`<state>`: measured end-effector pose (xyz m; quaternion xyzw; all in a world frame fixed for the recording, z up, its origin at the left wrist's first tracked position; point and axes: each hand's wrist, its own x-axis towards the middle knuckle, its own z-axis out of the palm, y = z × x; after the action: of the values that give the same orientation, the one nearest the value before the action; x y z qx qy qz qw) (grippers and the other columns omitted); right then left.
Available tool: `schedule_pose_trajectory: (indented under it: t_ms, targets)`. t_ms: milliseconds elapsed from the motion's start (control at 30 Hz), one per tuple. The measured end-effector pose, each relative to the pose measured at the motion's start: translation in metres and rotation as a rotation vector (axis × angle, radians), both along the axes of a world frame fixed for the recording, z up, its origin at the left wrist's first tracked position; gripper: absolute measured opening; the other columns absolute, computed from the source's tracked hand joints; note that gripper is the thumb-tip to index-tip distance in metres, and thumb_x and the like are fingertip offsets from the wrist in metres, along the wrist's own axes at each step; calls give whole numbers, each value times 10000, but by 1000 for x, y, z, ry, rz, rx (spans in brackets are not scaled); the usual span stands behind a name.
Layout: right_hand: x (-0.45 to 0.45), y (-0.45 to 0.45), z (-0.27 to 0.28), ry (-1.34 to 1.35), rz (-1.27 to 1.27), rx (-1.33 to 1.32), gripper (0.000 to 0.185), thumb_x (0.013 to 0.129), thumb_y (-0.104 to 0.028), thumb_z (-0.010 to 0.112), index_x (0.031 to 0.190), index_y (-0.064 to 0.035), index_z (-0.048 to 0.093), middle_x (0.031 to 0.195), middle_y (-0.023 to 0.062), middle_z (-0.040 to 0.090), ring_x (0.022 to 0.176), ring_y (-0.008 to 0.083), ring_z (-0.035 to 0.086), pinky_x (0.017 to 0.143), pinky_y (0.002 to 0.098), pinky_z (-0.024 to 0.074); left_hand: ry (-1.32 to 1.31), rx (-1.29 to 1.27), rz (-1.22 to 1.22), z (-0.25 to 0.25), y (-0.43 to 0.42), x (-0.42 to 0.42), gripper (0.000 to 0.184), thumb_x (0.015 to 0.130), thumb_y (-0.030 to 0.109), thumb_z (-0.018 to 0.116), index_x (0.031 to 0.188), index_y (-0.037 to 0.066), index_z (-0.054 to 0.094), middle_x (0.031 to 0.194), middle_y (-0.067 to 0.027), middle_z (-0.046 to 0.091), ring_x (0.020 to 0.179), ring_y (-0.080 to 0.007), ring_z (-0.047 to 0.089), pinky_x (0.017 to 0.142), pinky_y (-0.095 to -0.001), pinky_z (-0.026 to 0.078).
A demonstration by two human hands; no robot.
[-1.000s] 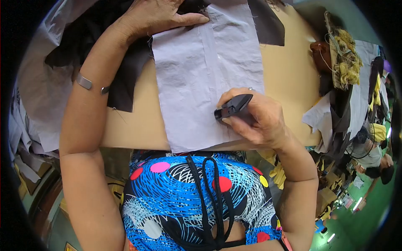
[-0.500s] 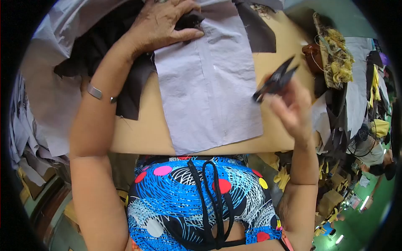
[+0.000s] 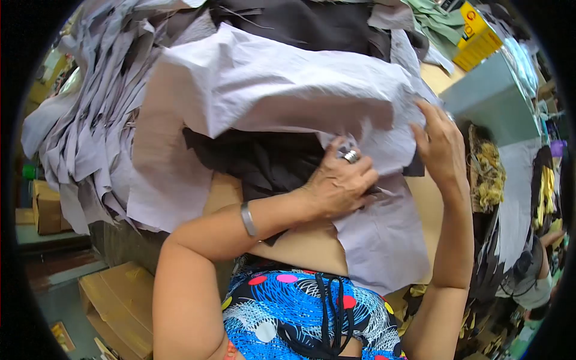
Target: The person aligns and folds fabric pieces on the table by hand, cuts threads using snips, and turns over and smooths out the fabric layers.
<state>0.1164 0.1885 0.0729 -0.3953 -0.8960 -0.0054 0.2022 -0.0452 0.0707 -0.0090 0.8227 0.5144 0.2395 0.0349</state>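
My left hand (image 3: 345,180), with a ring on one finger, is closed on a bunched part of the lavender cloth (image 3: 384,231), whose lower end hangs near the table's front edge. Dark brown cloth (image 3: 270,156) lies beside and under that hand. A wide raised fold of lavender cloth (image 3: 300,72) arches above it. My right hand (image 3: 442,141) is at the right end of this fold, thumb and forefinger apart; its other fingers are partly hidden. No black thread snips show in either hand.
The tan tabletop (image 3: 300,243) shows between the cloths. Many lavender strips (image 3: 90,138) hang at the left. A yellow box (image 3: 478,36) and a grey-green panel (image 3: 492,90) stand at the upper right, above a bundle of yellow scraps (image 3: 489,174). A cardboard box (image 3: 120,303) is lower left.
My left hand has moved right and down, gathering the lavender cloth. My right hand has opened, and the black snips have gone from view. The cloth is now lifted and folded, and the view has shifted.
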Motion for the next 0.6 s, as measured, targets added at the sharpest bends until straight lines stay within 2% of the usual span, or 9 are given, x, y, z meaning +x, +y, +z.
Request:
schedule_pose_trajectory:
  t_ms: [200, 267, 400, 433, 467, 500, 533, 567, 600]
  targets:
    - [-183, -39, 21, 473, 791, 71, 600, 698, -177, 719, 1249, -79, 503, 1230, 150, 536, 1136, 290, 522, 909, 414, 444, -99, 136, -35, -38, 8, 14, 440, 766, 385, 667, 1076, 79, 606, 1107, -130, 581, 1092, -298, 519, 967, -614, 263]
    - [-226, -56, 30, 542, 854, 226, 698, 683, -138, 679, 1337, -140, 436, 1246, 124, 547, 1164, 301, 514, 989, 440, 385, -417, -16, -65, -21, 8, 13, 509, 797, 326, 639, 1223, 63, 547, 1238, -173, 543, 1180, -331, 465, 1005, -525, 297]
    - [-254, -67, 49, 63, 737, 39, 350, 713, -120, 609, 1061, -93, 604, 942, 124, 662, 883, 321, 639, 825, 425, 484, -584, -600, -136, 35, -11, -15, 501, 845, 278, 588, 1291, 72, 489, 1337, -175, 458, 1244, -330, 405, 1053, -427, 283]
    - [-255, -65, 51, -33, 723, 3, 269, 720, -119, 595, 984, -83, 634, 871, 122, 675, 822, 323, 654, 784, 421, 502, -465, -521, -104, 25, -6, -11, 523, 876, 303, 572, 1331, 75, 448, 1387, -170, 407, 1281, -315, 364, 1080, -415, 245]
    - [-253, -51, 39, 161, 718, 129, 108, 737, -145, 584, 802, -78, 637, 778, 124, 667, 746, 321, 655, 661, 419, 517, -298, -146, -142, 3, 0, -6, 507, 865, 317, 584, 1302, 83, 481, 1361, -174, 439, 1269, -325, 380, 1083, -442, 239]
    - [-246, -26, 37, 189, 684, 225, 117, 751, -174, 588, 812, -90, 641, 771, 125, 667, 760, 320, 653, 639, 410, 517, -123, 258, -76, -18, 6, -2, 491, 854, 331, 597, 1274, 90, 515, 1335, -177, 471, 1258, -335, 396, 1086, -469, 233]
    - [-234, -5, 39, 168, 581, 228, 150, 773, -235, 614, 826, -96, 635, 779, 125, 667, 740, 324, 648, 598, 406, 509, -113, 278, -152, -13, 7, -8, 400, 794, 348, 649, 1104, 99, 605, 1144, -170, 576, 1135, -342, 497, 1034, -522, 274]
    - [-198, 1, 63, 200, 467, 84, 187, 808, -109, 603, 946, 10, 560, 948, 220, 615, 840, 320, 640, 735, 386, 515, -64, 73, -155, 0, 11, 1, 362, 793, 365, 655, 1041, 105, 611, 1076, -142, 582, 1076, -317, 524, 1013, -524, 287]
    - [-179, 22, 73, 313, 419, -26, 121, 825, -113, 550, 839, 7, 547, 901, 246, 609, 842, 328, 630, 715, 399, 497, -17, -98, -167, 8, 11, -1, 332, 791, 382, 660, 977, 111, 616, 1009, -113, 587, 1016, -292, 551, 993, -525, 300]
